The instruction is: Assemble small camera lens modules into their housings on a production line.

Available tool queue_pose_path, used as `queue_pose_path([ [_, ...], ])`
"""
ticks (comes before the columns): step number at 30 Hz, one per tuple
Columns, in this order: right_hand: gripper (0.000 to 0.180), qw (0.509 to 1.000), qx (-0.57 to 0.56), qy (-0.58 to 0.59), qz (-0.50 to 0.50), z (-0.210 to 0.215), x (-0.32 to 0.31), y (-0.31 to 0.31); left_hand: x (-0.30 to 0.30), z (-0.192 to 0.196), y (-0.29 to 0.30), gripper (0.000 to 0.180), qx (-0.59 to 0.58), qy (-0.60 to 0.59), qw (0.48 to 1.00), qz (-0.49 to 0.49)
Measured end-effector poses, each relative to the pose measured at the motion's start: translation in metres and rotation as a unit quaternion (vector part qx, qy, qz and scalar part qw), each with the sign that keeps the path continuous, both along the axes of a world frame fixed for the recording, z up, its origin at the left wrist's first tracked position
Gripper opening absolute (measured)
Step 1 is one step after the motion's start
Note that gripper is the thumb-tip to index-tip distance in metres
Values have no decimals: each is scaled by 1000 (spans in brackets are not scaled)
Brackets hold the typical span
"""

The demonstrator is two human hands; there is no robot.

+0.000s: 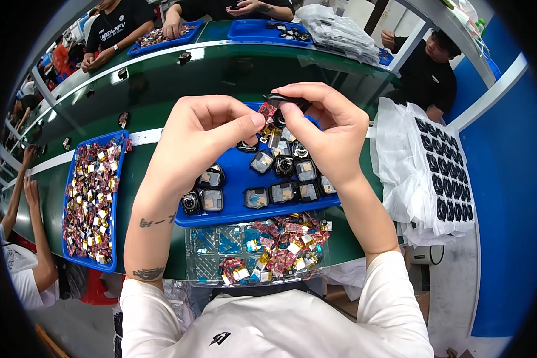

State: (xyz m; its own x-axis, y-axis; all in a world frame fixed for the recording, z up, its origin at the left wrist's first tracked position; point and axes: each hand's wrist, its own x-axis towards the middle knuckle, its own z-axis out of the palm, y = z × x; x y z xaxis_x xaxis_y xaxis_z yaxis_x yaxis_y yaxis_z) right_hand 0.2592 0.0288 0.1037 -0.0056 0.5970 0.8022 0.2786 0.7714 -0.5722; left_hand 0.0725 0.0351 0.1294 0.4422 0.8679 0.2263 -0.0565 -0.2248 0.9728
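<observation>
My two hands meet above a blue tray (232, 173). Between thumb and fingers, my left hand (206, 128) pinches a small red circuit board (268, 110), with a yellowish part hanging below it. My right hand (328, 128) grips a black device casing (291, 102), its edge right against the board. Whether the two are joined, I cannot tell. Under my hands, the tray holds several black square casings (283, 192), some showing grey insides and others a round face. Nearer to me, a transparent plastic tray (197, 256) bears a heap of red circuit boards (286, 244) with white and yellow parts.
To the left lies another blue tray (118, 238) full of red boards. At right, casings (444, 167) sit in rows on stacked white sheets (397, 161). A green conveyor belt (221, 74) carrying scattered small parts runs across. People work along its far side and at the left.
</observation>
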Motion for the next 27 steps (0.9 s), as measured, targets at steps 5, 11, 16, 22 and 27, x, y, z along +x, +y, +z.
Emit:
queue_pose_path([
  [5,16,979,-123,118,109,1,-2,-4,4,-5,1,14,5,-1,1000,1],
  [11,18,968,-154,149,131,4,0,-4,5,-6,3,14,14,-2,1000,1],
  [16,18,970,-152,144,124,4,-1,-3,6,-9,5,14,19,-13,1000,-8],
  [22,18,978,-134,121,107,5,0,-4,6,-9,5,13,31,-12,999,0],
  [27,17,988,-114,90,55,3,-2,-3,9,-15,7,13,58,-3,998,13],
])
